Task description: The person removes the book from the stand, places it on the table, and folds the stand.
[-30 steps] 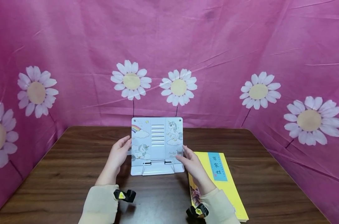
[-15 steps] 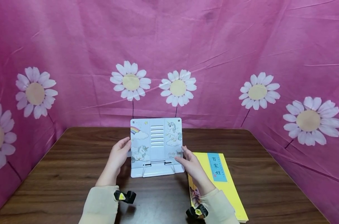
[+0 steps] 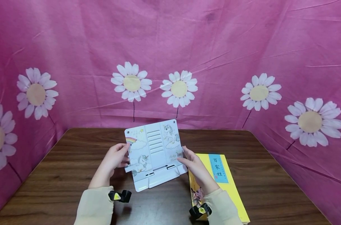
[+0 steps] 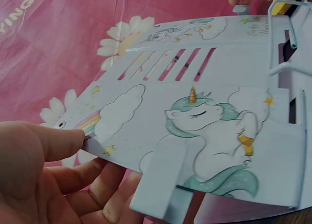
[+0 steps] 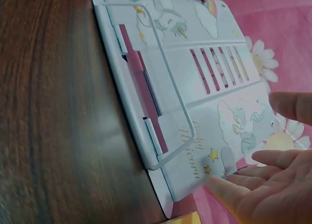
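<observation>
- White unicorn stand (image 3: 155, 153): held tilted over the wooden table (image 3: 52, 168); of its gold script (image 5: 189, 151), only "Unicorn" is clearly legible.
- Left hand (image 3: 112, 158): the stand's left edge is pinched between thumb and fingers.
- Right hand (image 3: 195, 162): loosely spread at the right edge; firmness of contact cannot be told.
- Yellow book (image 3: 231, 195): titled "百家姓" on a blue label (image 3: 217, 168).
- Pink backdrop (image 3: 215, 34): lettered "YING" (image 4: 16, 15).

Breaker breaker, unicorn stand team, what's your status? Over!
Left hand pinching unicorn stand; right hand at its right edge, grip unclear. Stand tilted in head view. Yellow book below right sleeve, nothing visibly blocking.
</observation>
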Available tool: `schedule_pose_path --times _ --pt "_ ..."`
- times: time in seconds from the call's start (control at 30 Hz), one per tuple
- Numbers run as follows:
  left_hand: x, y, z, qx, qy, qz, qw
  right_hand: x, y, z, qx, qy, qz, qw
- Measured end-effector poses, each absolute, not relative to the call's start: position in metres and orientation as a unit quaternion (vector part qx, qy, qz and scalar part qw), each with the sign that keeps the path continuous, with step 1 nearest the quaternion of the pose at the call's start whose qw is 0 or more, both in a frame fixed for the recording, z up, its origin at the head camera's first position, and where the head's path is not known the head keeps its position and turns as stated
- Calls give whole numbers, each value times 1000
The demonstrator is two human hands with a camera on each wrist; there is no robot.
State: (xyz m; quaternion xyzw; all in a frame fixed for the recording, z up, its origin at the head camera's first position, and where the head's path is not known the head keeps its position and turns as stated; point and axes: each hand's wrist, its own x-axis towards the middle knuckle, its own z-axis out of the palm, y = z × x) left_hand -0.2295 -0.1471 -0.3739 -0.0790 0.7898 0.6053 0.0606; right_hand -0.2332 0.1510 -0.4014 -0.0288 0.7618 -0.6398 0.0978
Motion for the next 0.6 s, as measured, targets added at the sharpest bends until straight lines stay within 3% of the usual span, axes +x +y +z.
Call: schedule_pose_path --times 0.17,0.43,0.6 --pt "-230 -148 -372 -84 785 613 29 -232 154 -397 -14 767 -635 93" --pt "-233 -144 -364 -93 712 691 -81 -221 148 -388 -34 794 -598 104" --pt "-232 -142 -362 -88 702 700 -102 -219 143 -389 -39 807 -579 108"
